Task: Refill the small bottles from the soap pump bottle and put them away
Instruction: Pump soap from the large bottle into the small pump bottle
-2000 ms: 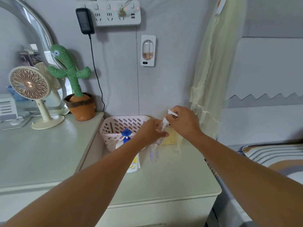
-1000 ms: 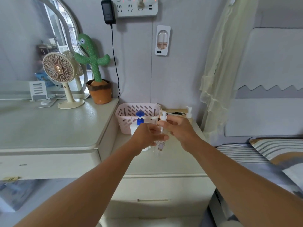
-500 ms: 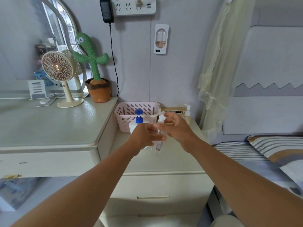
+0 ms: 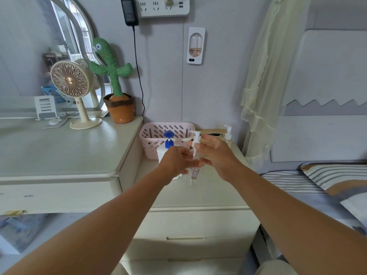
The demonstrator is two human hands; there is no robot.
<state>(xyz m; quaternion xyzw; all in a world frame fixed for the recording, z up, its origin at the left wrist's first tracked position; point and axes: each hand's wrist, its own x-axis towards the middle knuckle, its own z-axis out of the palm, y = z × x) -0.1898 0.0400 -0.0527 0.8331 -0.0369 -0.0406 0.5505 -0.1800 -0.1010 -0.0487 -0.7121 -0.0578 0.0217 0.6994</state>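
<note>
Centre of frame: the small bottle (image 4: 194, 155), clear with a white pump top and a cartoon sticker (image 4: 194, 173) low on its body, held upright above the table (image 4: 210, 192) between my two hands. My left hand (image 4: 175, 161) comes in from the lower left, its fingers curled round the bottle's body. My right hand (image 4: 217, 153) comes in from the lower right, its fingers fairly straight and reaching to the pump neck. Whether they pinch it or only touch it I cannot tell.

Just behind my left hand: the soap pump bottle (image 4: 168, 140), white with a blue pump head, standing on the table in front of the pink basket (image 4: 156, 133). The basket sits against the wall.

Right of the basket, behind my right hand: a second small pump bottle (image 4: 227, 132), upright near the table's back edge.

Left half of frame: a taller table (image 4: 59, 151) carrying a cream desk fan (image 4: 70, 80), a green cactus toy (image 4: 111, 62) in an orange pot, and a round mirror (image 4: 29, 46).

Top centre: a wall power strip (image 4: 164, 6) with a black charger (image 4: 129, 10) plugged in.

Right: a pale curtain (image 4: 266, 80) and a bed with striped bedding (image 4: 317, 179).
</note>
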